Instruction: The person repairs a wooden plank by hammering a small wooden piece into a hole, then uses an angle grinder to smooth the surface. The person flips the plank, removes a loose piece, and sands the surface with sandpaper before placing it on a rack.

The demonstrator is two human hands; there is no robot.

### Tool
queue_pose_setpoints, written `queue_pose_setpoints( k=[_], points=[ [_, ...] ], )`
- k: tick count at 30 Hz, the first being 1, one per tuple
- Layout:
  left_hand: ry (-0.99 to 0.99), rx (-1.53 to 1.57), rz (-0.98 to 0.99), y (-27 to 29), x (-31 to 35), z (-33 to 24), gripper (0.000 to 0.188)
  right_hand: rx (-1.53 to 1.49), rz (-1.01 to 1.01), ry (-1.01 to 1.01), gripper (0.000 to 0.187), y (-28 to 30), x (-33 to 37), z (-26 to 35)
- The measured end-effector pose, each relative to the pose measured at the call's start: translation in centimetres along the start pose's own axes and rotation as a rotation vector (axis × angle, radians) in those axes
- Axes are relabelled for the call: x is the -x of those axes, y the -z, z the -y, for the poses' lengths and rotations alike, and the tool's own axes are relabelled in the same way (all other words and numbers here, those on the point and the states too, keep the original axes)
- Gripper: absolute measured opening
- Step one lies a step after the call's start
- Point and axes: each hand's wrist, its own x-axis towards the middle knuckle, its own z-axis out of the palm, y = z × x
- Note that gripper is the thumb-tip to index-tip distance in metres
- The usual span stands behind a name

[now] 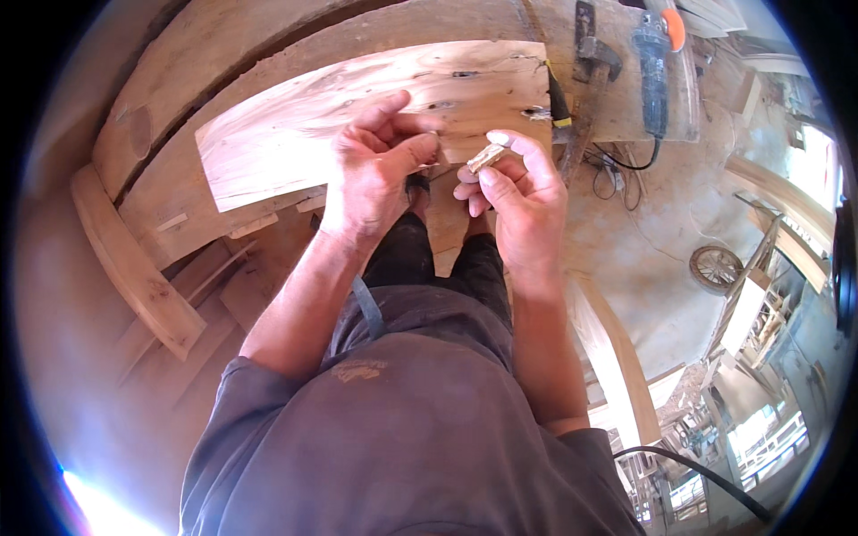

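Between the thumb and forefinger of my right hand (525,183) is a small, rough-edged wood chip (485,158), held up over the near edge of the bench. My left hand (382,152) is raised just left of it, thumb and a finger brought together in a pinch; whatever is between them is too small to make out. Beneath and beyond both hands lies a wide, pale wooden board (295,116) with wavy grain. Dark cracks and knots mark its right part.
The board rests on a thick slab workbench (179,210). Toward its right end lie a hammer (597,67), a yellow-and-black handled tool (559,98) and a corded angle grinder (654,76). Curved timber (134,268) leans at left; another timber (617,362) stands at my right. A wheel (716,267) sits farther right.
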Motion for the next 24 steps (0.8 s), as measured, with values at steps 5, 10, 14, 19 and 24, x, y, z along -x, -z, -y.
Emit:
queue_pose_setpoints(
  k=[5,10,14,19,24],
  points=[
    [-0.182,-0.28,-0.164,1.0,-1.6,0.3,0.055,0.079,-0.139,0.07,0.021,2.2,-0.1,-0.5],
    [-0.294,-0.376,-0.348,2.4,-2.9,0.5,0.049,0.284,-0.279,0.203,0.021,6.1,-1.1,-0.8],
    [-0.436,-0.604,-0.411,3.8,-3.4,1.3,0.034,0.375,-0.317,0.317,0.017,8.3,-3.6,-0.5],
    [-0.658,-0.915,-0.421,2.7,-2.7,1.8,0.031,0.559,-0.236,0.405,0.018,9.3,-6.7,-0.1],
    [-0.794,-0.978,-0.32,1.2,-2.1,3.1,0.029,0.547,-0.173,0.591,0.02,10.3,-9.4,-0.7]
  ],
)
